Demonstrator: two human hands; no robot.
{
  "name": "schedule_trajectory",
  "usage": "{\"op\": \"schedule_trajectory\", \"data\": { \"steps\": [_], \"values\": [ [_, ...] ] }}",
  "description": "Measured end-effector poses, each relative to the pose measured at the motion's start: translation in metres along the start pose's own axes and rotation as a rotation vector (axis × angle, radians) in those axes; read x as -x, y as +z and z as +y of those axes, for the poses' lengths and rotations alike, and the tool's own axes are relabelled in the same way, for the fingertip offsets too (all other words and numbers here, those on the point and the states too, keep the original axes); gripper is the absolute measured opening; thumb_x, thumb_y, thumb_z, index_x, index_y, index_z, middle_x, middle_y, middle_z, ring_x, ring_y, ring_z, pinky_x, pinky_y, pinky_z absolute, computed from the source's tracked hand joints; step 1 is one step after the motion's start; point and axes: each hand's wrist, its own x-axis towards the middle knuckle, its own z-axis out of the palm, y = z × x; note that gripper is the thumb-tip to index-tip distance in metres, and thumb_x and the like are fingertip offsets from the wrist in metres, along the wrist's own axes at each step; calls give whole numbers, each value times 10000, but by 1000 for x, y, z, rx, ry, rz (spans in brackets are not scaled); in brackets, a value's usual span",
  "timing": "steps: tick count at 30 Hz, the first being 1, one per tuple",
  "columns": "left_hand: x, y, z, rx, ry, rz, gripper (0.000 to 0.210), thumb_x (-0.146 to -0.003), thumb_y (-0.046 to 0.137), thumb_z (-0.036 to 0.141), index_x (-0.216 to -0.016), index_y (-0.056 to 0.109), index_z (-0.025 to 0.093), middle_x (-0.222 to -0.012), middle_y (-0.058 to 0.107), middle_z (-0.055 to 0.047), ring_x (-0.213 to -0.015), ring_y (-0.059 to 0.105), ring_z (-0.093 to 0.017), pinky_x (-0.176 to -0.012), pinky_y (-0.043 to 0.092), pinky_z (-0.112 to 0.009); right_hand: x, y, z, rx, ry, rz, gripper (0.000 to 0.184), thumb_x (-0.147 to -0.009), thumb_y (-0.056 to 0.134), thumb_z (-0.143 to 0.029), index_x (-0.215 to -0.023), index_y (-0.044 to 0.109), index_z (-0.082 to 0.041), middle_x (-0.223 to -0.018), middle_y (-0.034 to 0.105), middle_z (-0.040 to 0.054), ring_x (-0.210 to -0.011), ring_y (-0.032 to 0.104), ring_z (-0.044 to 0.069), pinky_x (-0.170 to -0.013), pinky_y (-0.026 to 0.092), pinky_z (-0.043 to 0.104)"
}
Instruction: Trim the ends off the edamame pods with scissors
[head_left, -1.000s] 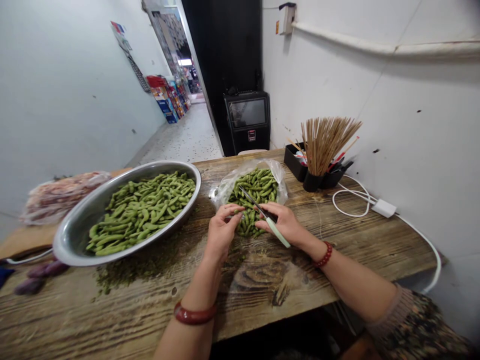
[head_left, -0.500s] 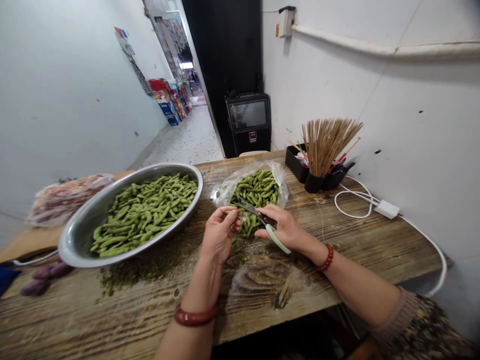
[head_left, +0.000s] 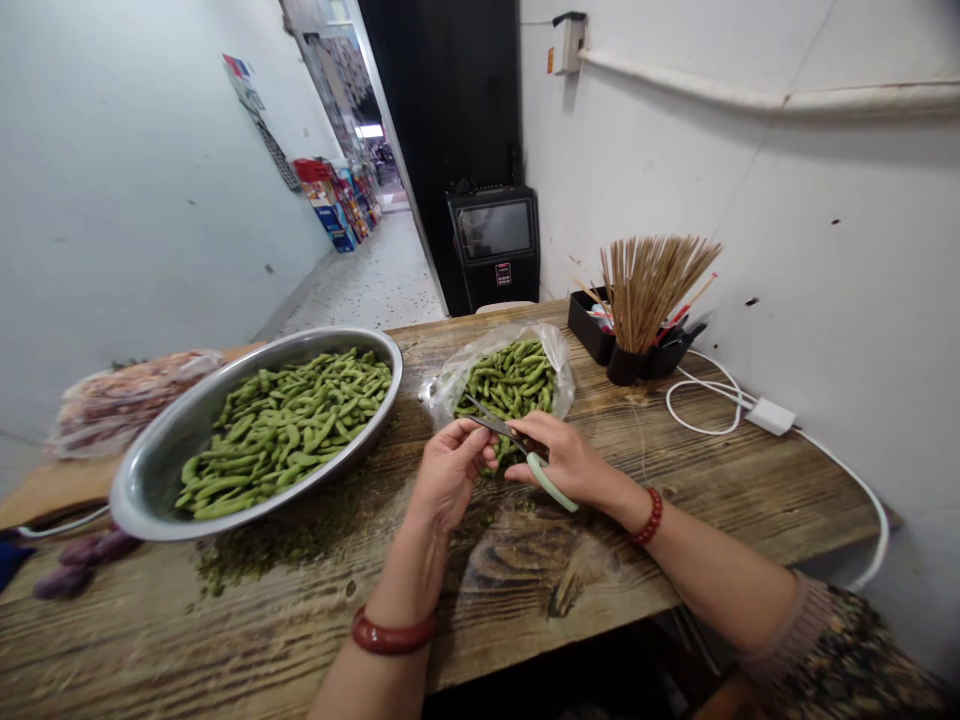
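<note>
My right hand is closed around a pair of scissors with pale green handles and dark blades pointing up and to the left. My left hand is pinched at the fingertips on an edamame pod, mostly hidden by the fingers, close beside the blades. Just beyond both hands, a clear plastic bag lies open with many green edamame pods in it. To the left, a large metal basin holds a heap of similar pods.
Small green trimmings litter the wooden table below the basin. Bagged pinkish meat and purple things are at far left. Skewers stand in a black holder at back right, near a white cable.
My left hand has shifted slightly right, nearer the scissors, and the pod at its fingertips is now harder to see. The right hand stays nearly in place with the scissors. The view has moved slightly.
</note>
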Motion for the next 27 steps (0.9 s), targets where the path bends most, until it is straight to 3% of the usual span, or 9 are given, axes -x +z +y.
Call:
{"op": "schedule_trajectory", "data": {
  "steps": [8,22,27],
  "values": [
    [0,0,-1,-25,31,32,214,-637,790,224,-708,613,126,-550,544,51,-423,447,-36,-421,385,-161,1,1,1,6,-35,25,475,-736,758,-304,-1165,598,-179,-876,564,32,-743,524,149,-677,445,265],
    [0,-1,6,59,101,108,220,-644,782,216,-807,660,132,-641,561,38,-520,498,-47,-548,480,-185,0,2,4,8,-53,16,407,-781,710,-358,-1125,621,-160,-860,600,49,-768,564,169,-707,463,275],
    [2,-2,8,-76,143,39,170,-724,716,254,-839,661,143,-871,664,-39,-665,608,-108,-652,508,-249,-1,-4,1,30,-1,54,433,-774,718,-347,-1153,610,-167,-906,604,63,-816,577,184,-737,470,296]
  ]
}}
